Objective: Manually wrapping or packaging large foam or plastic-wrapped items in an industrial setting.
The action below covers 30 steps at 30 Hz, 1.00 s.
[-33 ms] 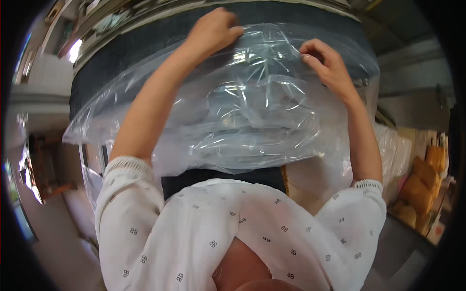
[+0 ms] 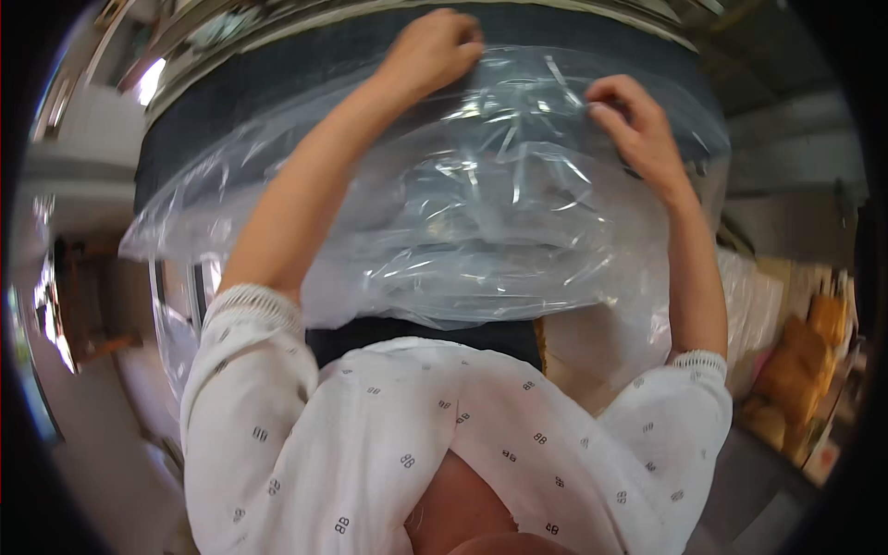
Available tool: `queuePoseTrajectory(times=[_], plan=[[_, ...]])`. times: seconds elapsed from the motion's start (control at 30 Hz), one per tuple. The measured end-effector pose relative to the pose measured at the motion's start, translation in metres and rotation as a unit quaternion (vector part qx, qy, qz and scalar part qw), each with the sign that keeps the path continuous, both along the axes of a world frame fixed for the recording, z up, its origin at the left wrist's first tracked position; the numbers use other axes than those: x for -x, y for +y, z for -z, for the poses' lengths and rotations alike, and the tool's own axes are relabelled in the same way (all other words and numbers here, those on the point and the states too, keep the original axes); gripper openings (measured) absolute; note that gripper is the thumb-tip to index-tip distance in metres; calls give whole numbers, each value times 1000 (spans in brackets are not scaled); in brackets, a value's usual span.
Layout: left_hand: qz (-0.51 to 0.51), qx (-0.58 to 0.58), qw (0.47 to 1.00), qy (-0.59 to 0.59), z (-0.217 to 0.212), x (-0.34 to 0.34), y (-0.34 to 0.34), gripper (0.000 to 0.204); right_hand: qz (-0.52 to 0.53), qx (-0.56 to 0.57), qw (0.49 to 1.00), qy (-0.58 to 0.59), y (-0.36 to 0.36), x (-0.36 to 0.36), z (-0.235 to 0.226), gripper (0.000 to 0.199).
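Seen from above, a person in a white patterned top point(image 2: 388, 444) reaches both arms forward over a clear, crinkled plastic sheet point(image 2: 407, 213). The sheet spreads across a dark surface point(image 2: 185, 148), between the person's body and the hands, its folds shining brightest at the middle.

The left hand point(image 2: 433, 51) is farther forward, at the sheet's far edge, with fingers curled; I cannot tell whether they grip anything. Its forearm crosses above the sheet's left part. The right hand point(image 2: 640, 129) is over the sheet's far right part, thumb and fingers bent towards each other; whether they pinch the plastic cannot be told. The sheet's shiny far middle part lies between the hands.
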<state>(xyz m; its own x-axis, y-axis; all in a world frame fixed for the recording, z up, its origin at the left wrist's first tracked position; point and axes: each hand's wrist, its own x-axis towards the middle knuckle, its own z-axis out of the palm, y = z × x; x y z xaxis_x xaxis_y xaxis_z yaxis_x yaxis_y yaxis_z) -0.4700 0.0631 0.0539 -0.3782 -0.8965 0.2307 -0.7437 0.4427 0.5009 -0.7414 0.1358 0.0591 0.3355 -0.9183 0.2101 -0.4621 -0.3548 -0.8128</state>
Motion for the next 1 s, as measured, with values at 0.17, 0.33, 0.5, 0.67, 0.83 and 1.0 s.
queuePoseTrajectory(times=[0.17, 0.33, 0.5, 0.67, 0.83, 1.0], plan=[[-41, 44, 946, 318, 35, 29, 4, 16, 156, 351, 879, 284, -36, 27, -9, 19], [-62, 103, 926, 359, 43, 23, 11, 16, 145, 190, 929, 282, -46, 44, -5, 14], [-46, 180, 946, 267, 44, 5, 21, 14, 153, 144, 975, 72, -28, 28, -38, 13], [-94, 122, 940, 304, 43, -61, 55, 12, 17, 40, 982, 182, 6, 11, -38, 8], [-181, 203, 947, 171, -3, -164, 132, 11, -24, 67, 974, 214, 51, 11, 5, 19], [-529, 151, 829, 102, -38, -361, 252, 22, 13, 2, 975, 221, 109, 6, 38, 19]])
